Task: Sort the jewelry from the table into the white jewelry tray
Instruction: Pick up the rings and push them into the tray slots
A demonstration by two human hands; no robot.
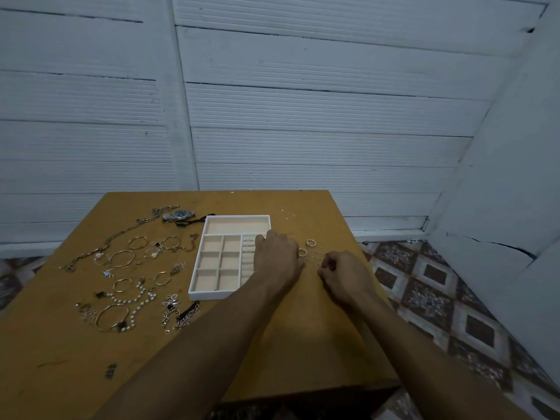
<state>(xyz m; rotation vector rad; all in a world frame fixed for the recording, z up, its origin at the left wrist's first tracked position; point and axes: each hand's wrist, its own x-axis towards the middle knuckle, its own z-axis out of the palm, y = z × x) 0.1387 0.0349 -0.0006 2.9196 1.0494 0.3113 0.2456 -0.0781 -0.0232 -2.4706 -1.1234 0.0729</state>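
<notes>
The white jewelry tray [198,294] stands mid-table, with beige compartments and ring rolls on its right side. A few rings [248,243] sit in the rolls. My left hand [277,259] reaches over the tray's right edge with its fingers curled down onto the ring rolls; the fingertips are hidden. A cluster of loose rings [312,253] lies on the table just right of the tray. My right hand [345,275] is at the near edge of that cluster, thumb and forefinger pinching a small ring.
Left of the tray lie several bangles [122,258], a pearl necklace [133,297], chains [181,316] and a wristwatch [178,215]. The wooden table [303,344] ends just right of my right hand, over a patterned floor [439,301]. A white wall stands behind.
</notes>
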